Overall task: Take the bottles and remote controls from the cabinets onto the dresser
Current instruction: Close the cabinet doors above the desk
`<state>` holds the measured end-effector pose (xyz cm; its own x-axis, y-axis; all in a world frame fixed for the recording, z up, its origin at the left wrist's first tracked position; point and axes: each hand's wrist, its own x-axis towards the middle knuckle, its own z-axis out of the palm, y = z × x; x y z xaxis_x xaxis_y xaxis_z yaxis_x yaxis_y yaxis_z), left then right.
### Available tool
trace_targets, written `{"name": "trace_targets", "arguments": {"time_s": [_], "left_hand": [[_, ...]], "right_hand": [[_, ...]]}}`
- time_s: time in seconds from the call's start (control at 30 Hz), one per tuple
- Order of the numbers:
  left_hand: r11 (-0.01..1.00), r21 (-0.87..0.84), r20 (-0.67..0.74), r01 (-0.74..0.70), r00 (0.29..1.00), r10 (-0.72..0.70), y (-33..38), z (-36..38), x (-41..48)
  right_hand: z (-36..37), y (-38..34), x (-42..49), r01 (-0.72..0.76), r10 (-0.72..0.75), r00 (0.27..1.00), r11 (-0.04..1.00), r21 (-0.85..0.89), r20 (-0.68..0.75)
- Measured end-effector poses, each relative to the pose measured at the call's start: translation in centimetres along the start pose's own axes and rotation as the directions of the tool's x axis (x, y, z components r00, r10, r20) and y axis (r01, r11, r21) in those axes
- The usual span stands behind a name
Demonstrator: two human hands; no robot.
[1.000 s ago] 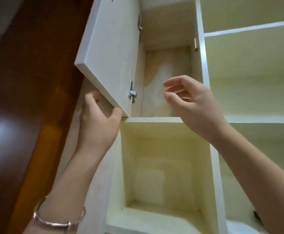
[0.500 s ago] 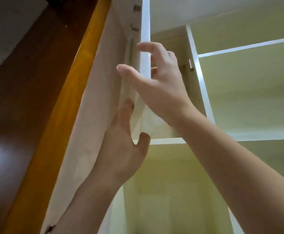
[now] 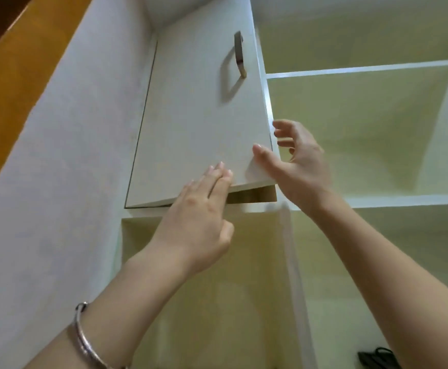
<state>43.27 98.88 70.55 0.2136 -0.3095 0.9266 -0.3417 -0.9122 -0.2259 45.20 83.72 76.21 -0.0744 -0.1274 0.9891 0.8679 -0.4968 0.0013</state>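
1. Your left hand is released. Its straight fingers lie flat on the lower edge of the cabinet door.
2. Your right hand is relaxed and holds nothing. Its thumb tip rests on the door's face by the free edge, and its fingers spread just past that edge.
3. The door hinges on the left and stands slightly ajar, with a dark gap showing under its lower right corner. Its bar handle runs lengthwise along the free edge, above your right hand, which is the nearer one.
4. No bottle shows anywhere. The open compartment below the door and the open shelf to its right show only bare walls.
5. A dark thing lies at the bottom right corner, low in the lower right compartment and well below both hands. It may be a remote control, but it is cut off and too dim to be sure.
6. It lies down and to the right, so your right arm is better placed to reach it.
7. There are no brands, labels or writing to read.
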Motion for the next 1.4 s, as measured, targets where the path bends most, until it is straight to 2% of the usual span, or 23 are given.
{"name": "trace_targets", "arguments": {"time_s": [0.17,0.3,0.4,0.6,0.9,0.97,1.03,1.1,1.13,1.23,1.3,1.4], "left_hand": [[0.991,0.137,0.027,0.008,1.0,-0.012,-0.3,1.9,0.9],[0.964,0.265,0.065,0.024,0.997,-0.042,-0.3,3.7,1.5],[0.956,0.293,0.088,0.031,0.994,-0.059,-0.4,4.6,1.7],[0.95,0.307,0.075,0.053,0.994,-0.08,-0.3,5.4,1.8],[0.984,0.153,0.048,0.09,0.994,-0.098,0.6,4.0,-0.1],[0.995,0.045,0.007,0.092,0.996,-0.093,1.0,3.5,-1.2],[0.985,-0.152,-0.06,0.078,0.994,-0.088,2.2,3.1,-3.2],[0.917,-0.391,-0.051,0.075,0.993,-0.103,3.9,3.0,-6.1],[0.852,-0.515,0.007,0.095,0.994,-0.107,4.7,3.1,-7.8],[0.549,-0.79,0.251,0.272,0.961,-0.114,6.8,3.8,-13.3],[0.404,-0.84,0.358,0.361,0.93,-0.086,8.5,4.6,-17.2],[0.315,-0.825,0.507,0.469,0.861,0.047,13.1,5.5,-24.4]], "right_hand": [[0.3,2.2,-0.5,-0.042,0.046,0.998,0.993,-0.107,0.033],[0.7,3.5,-0.3,-0.079,0.103,0.988,0.975,-0.206,0.112],[1.0,4.2,-0.2,-0.128,0.172,0.974,0.956,-0.263,0.15],[1.3,4.3,-0.1,-0.155,0.198,0.969,0.952,-0.263,0.147],[-0.7,2.8,-1.8,-0.226,0.276,0.928,0.951,-0.21,0.251],[-2.2,1.9,-3.3,-0.193,0.249,0.939,0.953,-0.235,0.237],[-4.4,0.7,-5.3,-0.187,0.238,0.945,0.955,-0.23,0.222],[-7.3,-0.5,-7.7,-0.221,0.286,0.921,0.943,-0.249,0.265],[-8.9,-1.0,-9.2,-0.244,0.323,0.9,0.93,-0.276,0.294],[-14.4,-2.6,-14.9,-0.323,0.455,0.839,0.859,-0.397,0.3],[-18.4,-4.1,-19.8,-0.409,0.584,0.769,0.762,-0.501,0.259],[-24.6,-7.4,-28.9,-0.546,0.785,0.603,0.538,-0.643,0.144]]}}
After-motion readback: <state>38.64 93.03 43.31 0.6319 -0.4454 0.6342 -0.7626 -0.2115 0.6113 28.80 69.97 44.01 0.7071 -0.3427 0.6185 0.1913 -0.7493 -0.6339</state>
